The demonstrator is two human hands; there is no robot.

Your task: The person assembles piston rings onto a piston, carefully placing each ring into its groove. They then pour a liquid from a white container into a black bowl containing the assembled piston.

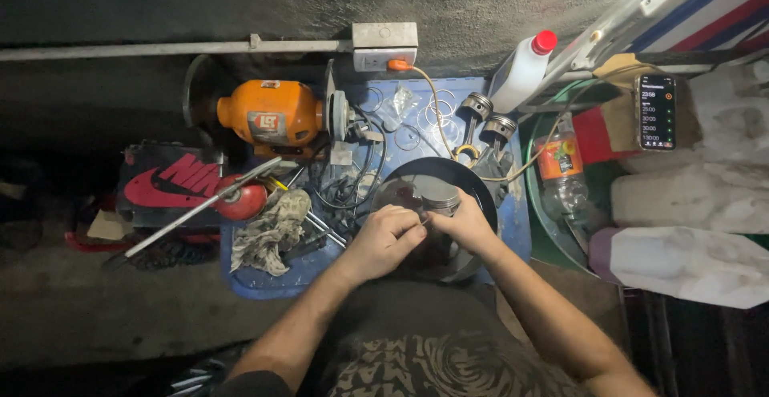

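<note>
Both hands: left hand, right hand gripping one piston.

Bench grinder, rag and bottle crowd the pan.

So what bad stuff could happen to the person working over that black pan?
The left hand and right hand hold a small metal piston over the black pan; it might slip and drop. The orange cable runs close by and could snag. The dim light makes small parts easy to lose.
</note>
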